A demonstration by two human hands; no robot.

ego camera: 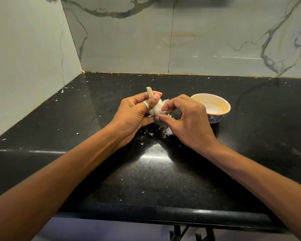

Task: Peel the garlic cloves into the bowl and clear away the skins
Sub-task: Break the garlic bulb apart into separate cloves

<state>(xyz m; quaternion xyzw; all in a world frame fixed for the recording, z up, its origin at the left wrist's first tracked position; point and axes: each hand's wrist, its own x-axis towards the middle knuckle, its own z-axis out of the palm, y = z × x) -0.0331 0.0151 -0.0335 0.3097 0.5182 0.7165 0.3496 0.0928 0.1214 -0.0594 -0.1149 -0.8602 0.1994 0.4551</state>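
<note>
Above the black counter (111, 171) — left hand (134, 113) grips garlic bulb (155, 108); right hand (186, 119) pinches its papery skin (165, 101), bowl (214, 108) just beside.

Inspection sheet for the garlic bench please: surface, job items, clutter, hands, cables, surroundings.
Surface: black polished countertop, speckled with small bits.
Job's things: garlic bulb, stem up, held off the counter; bowl to its right, no cloves seen inside.
Clutter: skin flakes scattered under the hands; pale piece beneath the right hand, clove or skin unclear.
Hands: left hand grips the bulb; right hand pinches at its skin.
Cables: nothing seen.
Surroundings: marble-look wall behind and to the left.
</note>
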